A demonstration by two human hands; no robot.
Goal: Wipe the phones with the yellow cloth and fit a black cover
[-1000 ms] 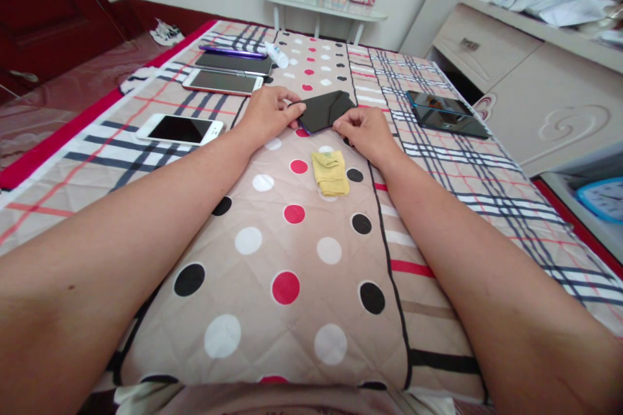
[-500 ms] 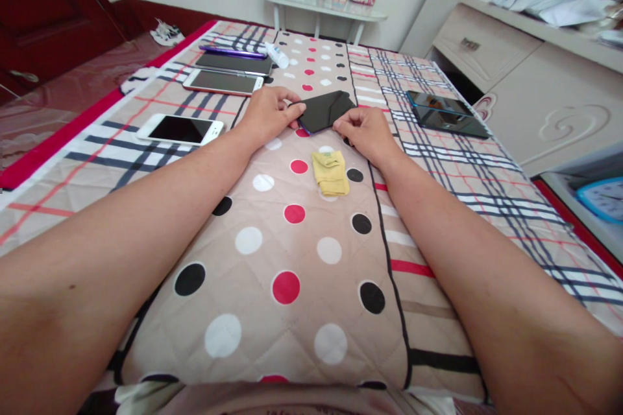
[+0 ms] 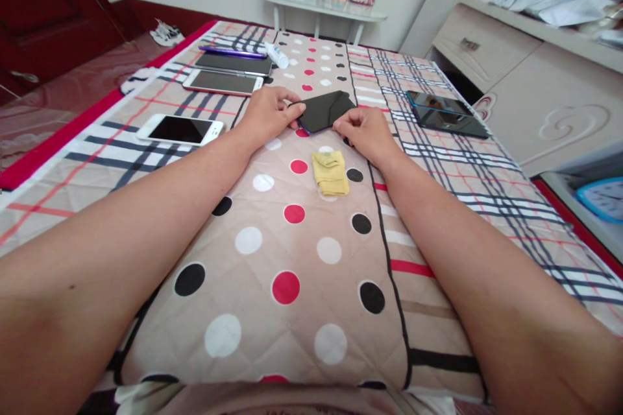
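A black phone (image 3: pixel 325 110) lies tilted on the patterned quilt (image 3: pixel 292 253), held between both hands. My left hand (image 3: pixel 267 114) grips its left end with thumb and fingers. My right hand (image 3: pixel 367 131) pinches its right lower edge with curled fingers. A folded yellow cloth (image 3: pixel 330 173) rests on the quilt just in front of the phone, between my wrists.
A white phone (image 3: pixel 181 129), a rose-gold phone (image 3: pixel 222 82) and a dark phone (image 3: pixel 233 63) lie at the left, with a purple pen (image 3: pixel 232 50) and a small white bottle (image 3: pixel 276 54) behind. Two dark phones (image 3: pixel 446 113) lie at the right. A white cabinet (image 3: pixel 530 78) stands alongside.
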